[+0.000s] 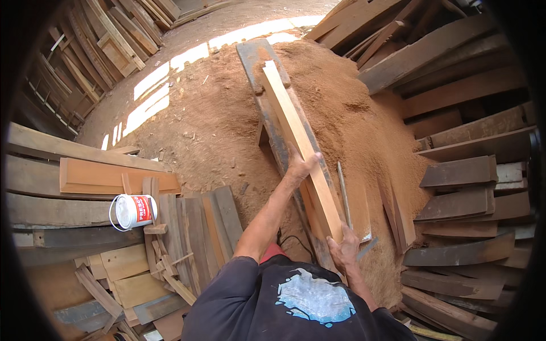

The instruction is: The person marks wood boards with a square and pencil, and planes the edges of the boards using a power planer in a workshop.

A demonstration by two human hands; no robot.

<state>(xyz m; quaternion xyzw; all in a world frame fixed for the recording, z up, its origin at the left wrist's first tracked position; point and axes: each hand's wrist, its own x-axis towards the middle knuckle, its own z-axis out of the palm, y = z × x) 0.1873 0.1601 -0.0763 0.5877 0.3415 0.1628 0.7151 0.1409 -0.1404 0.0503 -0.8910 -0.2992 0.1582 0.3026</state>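
Observation:
A long pale wooden board lies lengthwise over a narrow dusty bench that runs away from my body. My left hand grips the board around its middle, fingers wrapped on its edges. My right hand grips it lower down, at the end nearest me. A browner piece of wood shows beside the board, partly hidden by it. To the right of the bench stands or lies a thin metal bar, among sawdust.
Sawdust is heaped right of the bench. Stacked planks line the right, back left and lower left. A white bucket rests on the left planks. A dark cable loops on the ground near me.

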